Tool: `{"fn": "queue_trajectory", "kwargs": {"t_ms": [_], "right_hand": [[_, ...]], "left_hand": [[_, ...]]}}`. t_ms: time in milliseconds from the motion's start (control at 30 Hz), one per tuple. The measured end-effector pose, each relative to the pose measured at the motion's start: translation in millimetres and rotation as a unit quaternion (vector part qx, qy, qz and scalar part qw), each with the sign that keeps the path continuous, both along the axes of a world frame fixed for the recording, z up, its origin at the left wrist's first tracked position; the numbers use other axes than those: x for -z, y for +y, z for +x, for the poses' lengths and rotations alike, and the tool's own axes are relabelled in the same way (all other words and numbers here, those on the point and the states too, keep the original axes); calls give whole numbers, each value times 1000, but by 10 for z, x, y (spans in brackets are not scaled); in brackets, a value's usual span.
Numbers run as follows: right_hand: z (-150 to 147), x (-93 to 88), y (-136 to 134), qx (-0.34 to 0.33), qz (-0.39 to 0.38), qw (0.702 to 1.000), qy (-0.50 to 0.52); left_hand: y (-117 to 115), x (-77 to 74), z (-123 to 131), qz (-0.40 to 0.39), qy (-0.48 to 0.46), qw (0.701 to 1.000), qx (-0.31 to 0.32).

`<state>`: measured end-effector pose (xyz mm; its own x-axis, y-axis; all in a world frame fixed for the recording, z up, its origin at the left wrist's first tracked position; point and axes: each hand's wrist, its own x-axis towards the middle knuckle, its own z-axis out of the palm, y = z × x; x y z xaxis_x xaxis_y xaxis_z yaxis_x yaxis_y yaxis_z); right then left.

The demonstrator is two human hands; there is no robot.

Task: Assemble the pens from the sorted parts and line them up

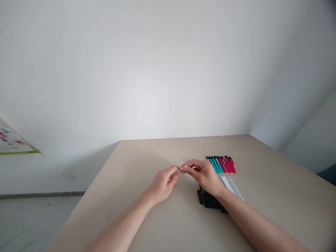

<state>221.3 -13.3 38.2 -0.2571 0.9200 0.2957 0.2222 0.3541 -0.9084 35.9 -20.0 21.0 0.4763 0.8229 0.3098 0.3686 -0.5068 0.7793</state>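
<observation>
My left hand (164, 183) is closed in a pinch on a thin white stick (180, 170) that looks like a pen refill. At the stick's right end, the thumb and fingertips of my right hand (203, 173) are also pinched together on it. Most of the stick is hidden by my fingers, and whether a small part sits at its tip I cannot tell. Below my right wrist lie several black pen parts (207, 200), side by side and partly covered by the forearm. More thin white sticks (231, 187) lie just right of that wrist.
Beyond my right hand, several pens lie in a row, teal ones (215, 164) on the left and red ones (229, 164) on the right, with black ends. The beige table (147, 154) meets a white wall (157, 70). A poster (15, 143) hangs at the left.
</observation>
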Motion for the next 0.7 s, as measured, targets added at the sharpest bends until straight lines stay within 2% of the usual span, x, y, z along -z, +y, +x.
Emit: {"fn": "queue_trajectory", "kwargs": {"t_ms": [100,167,267,333,367,467,700], "right_hand": [[-10,-10,2,-16,15,999,-32],[35,-21,32,14,30,998,-55],[193,-26,141,133,74,982,-112],[327,-9,239,219,105,949,-201],[389,6,287,240,111,931,-252],[521,66,398,234,104,900,-353],[556,120,454,198,102,893,-391]], "left_hand": [[0,-1,1,5,2,1000,-8],[-3,-8,-2,7,3,1000,-25],[-7,-14,-15,5,9,999,-52],[-5,-4,-24,3,17,998,-62],[-3,5,-28,3,23,998,-64],[4,31,-38,7,43,997,-66],[11,39,-47,9,68,996,-59]]}}
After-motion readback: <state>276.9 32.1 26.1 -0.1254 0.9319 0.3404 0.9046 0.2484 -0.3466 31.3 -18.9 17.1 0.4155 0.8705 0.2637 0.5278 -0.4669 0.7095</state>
